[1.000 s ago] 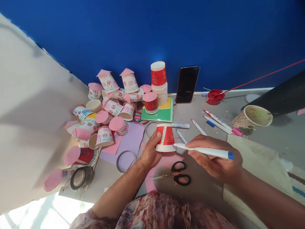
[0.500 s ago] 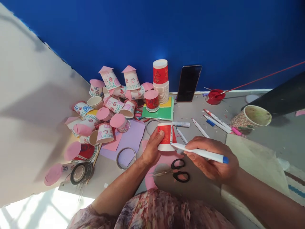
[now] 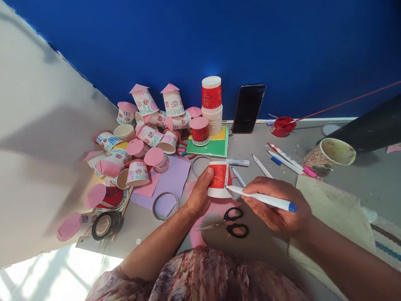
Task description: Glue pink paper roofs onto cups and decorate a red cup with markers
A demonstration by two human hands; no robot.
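You're pinching the red paper cup upside down in your left hand, just above the pink paper; your right hand is gripping the marker, tip touching the cup's lower edge. It's likely light and thin-walled, so hold it near the stiffer rim, gently.

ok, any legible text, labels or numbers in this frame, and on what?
None readable.
Red-and-white paper cup in the left hand: print blurred.
White marker with blue cap in the right hand: no legible text.
White marker lying behind the cup: print too small.
Drawn-on paper cups: doodles only.
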